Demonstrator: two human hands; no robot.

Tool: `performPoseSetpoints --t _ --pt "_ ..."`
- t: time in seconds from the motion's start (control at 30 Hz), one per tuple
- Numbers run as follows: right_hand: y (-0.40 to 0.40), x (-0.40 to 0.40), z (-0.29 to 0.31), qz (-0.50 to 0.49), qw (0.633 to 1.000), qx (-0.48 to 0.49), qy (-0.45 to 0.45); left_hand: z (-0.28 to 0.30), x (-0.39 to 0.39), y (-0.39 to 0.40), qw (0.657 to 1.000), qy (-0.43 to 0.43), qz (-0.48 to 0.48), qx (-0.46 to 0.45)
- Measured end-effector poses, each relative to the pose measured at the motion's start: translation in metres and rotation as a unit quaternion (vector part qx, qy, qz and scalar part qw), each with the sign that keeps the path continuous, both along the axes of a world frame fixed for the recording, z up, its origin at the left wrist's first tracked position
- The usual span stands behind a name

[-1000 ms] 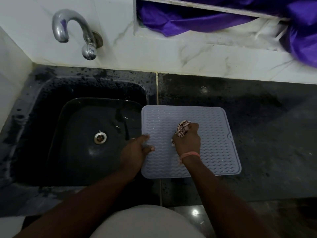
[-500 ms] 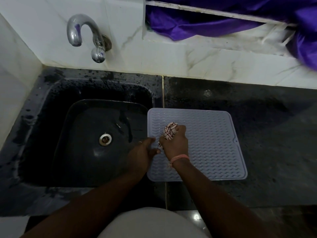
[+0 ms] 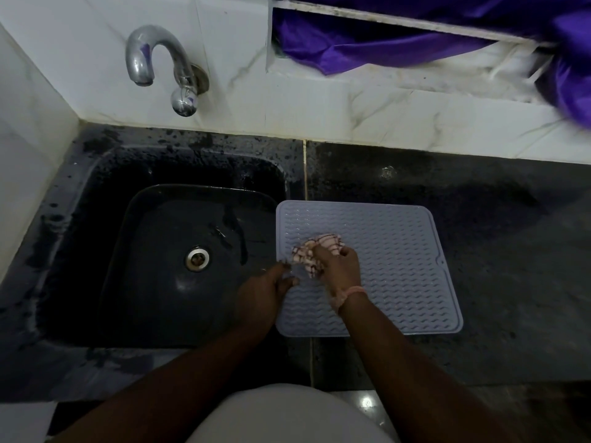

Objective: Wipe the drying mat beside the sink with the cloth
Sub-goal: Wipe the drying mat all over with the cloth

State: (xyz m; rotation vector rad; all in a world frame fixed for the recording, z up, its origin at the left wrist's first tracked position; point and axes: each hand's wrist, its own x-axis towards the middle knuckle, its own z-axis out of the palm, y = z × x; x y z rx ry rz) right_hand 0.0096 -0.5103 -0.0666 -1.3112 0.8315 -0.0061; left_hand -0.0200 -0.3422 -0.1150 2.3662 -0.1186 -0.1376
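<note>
right hand bunching cloth on mat, left hand pinching edge

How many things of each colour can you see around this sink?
Grey-blue: 1, the drying mat
Pink and white checked: 1, the cloth
Silver: 2, the tap and the drain
Black: 2, the sink and the countertop
Purple: 1, the purple fabric
Total: 7
</note>
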Motion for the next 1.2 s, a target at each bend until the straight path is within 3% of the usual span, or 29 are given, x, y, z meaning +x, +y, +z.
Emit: performPoseSetpoints --t 0.2,0.37,0.6,0.87,1.0,1.2 --pt "-0.063 -0.015 -0.003 -0.084 0.996 0.017 0.008 0.003 0.001 0.000 1.000 0.005 0.001 0.010" --pt "-0.113 -0.028 0.005 -0.125 0.991 -0.043 0.009 0.009 0.000 -0.003 1.000 0.026 -0.001 0.004" --pt "-0.170 -0.039 0.015 -0.215 0.966 -0.145 0.016 0.015 0.004 0.000 0.985 -0.083 -0.038 0.144" --pt "-0.210 -0.049 0.021 -0.205 0.952 -0.226 0.001 0.012 0.005 0.000 0.975 -0.122 -0.042 0.178" --pt "-0.209 -0.052 0.016 -0.154 0.943 -0.294 -0.021 0.015 0.003 -0.004 0.983 -0.091 -0.036 0.158" --pt "-0.200 -0.052 0.013 -0.095 0.929 -0.355 0.035 0.021 0.001 -0.009 0.995 -0.016 -0.036 0.088"
